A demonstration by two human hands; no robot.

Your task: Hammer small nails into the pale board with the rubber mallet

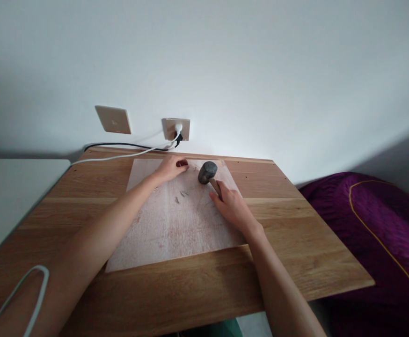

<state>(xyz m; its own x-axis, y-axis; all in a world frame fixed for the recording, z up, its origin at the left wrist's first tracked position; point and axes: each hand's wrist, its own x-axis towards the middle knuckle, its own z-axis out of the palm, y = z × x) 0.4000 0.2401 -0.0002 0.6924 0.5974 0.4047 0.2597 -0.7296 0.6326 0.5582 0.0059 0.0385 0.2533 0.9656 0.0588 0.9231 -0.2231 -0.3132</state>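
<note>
Grip of the right hand (230,206) is clenched on the hammer (207,172), the left hand (171,167) pinched on a small piece (182,163) atop the board (176,234); light, square taps are advised.

Left grip (171,168): small dark item (182,163) pinched at fingertips, too small to identify. Right grip (230,206): closed over mallet (207,172) handle, most of handle hidden under palm. Between grips: tiny grey bits (181,194), too small to tell. Beside left forearm: white cable (36,285) loop, cut off by bottom edge. Right of right grip: purple bedding (383,243), cut off by right edge. Both forearms cut off at bottom edge.
</note>
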